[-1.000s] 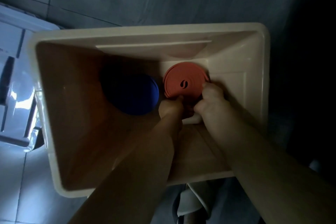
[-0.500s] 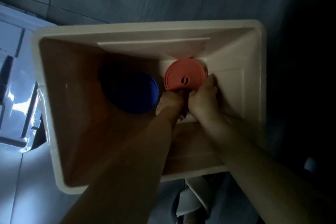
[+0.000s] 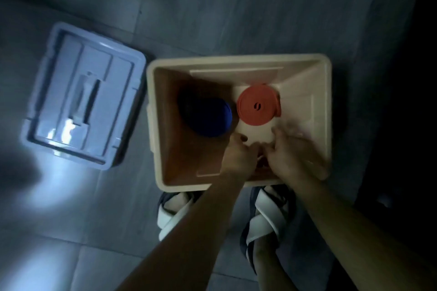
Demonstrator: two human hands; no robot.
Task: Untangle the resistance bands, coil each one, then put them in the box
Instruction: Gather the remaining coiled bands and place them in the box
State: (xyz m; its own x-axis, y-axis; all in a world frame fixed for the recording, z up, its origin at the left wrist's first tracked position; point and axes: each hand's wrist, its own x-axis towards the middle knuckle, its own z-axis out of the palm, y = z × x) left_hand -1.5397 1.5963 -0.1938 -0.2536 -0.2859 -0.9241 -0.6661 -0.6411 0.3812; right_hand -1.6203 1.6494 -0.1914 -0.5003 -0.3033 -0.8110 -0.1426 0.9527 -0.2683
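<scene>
Pale blue rectangular plastic lid (image 3: 81,116) lies on the floor left of the cream rectangular plastic box (image 3: 238,60). Inside the box: dark blue coiled resistance band (image 3: 208,117) at left, orange coiled resistance band (image 3: 257,107) just beside it. Left hand (image 3: 238,156) and right hand (image 3: 292,156) sit near the box's front wall, apart from both coils; blur hides their grip, cannot tell. Coiling and boxing appear done; lid off

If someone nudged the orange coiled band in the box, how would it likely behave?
The orange coiled band lies flat on the box floor, so it would probably slide, not roll. Its outer end looks loose, so lifting it carelessly might let it unwind.
</scene>
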